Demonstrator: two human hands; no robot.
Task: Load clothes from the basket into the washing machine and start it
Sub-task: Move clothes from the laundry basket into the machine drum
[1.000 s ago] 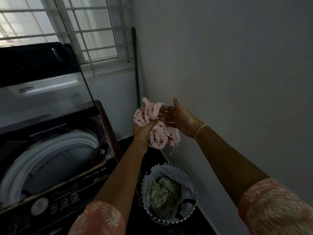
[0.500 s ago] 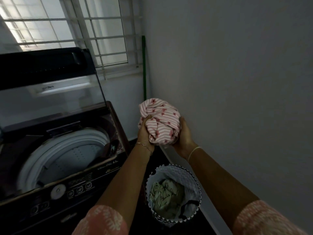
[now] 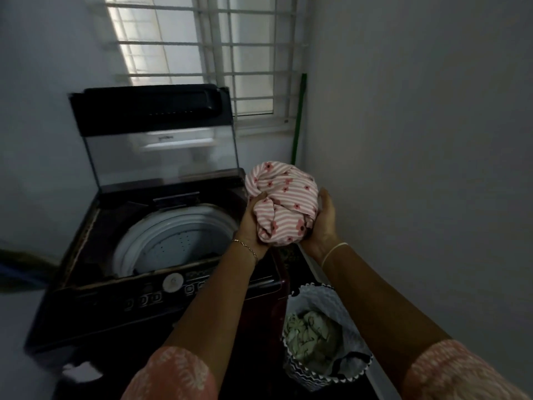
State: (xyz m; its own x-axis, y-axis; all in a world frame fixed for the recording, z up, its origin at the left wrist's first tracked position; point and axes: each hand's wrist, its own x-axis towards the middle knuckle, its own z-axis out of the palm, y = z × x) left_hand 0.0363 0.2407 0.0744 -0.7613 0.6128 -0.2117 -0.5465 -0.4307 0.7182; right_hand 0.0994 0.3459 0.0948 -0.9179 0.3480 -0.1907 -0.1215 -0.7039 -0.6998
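A bundled pink-and-white striped garment with small flowers (image 3: 284,202) is held between both my hands, just right of the washing machine's (image 3: 95,301) open top. My left hand (image 3: 252,226) grips its left side, thumb tucked into the folds. My right hand (image 3: 324,219) cups its right side and underside. The machine's glass lid (image 3: 164,151) stands raised, and the pale drum (image 3: 176,241) shows no clothes in its visible part. The patterned laundry basket (image 3: 305,376) sits on the floor below my right forearm and holds a greenish printed cloth (image 3: 313,337) and something dark.
A control panel with a round dial (image 3: 173,282) and several buttons runs along the machine's front edge. A green pole (image 3: 298,119) leans in the corner by the barred window (image 3: 207,47). A plain wall (image 3: 418,140) stands close on the right.
The loose garment has been gathered into a tight ball in both hands. The view has swung left, so the washing machine sits nearer the centre and the bundle close to its opening.
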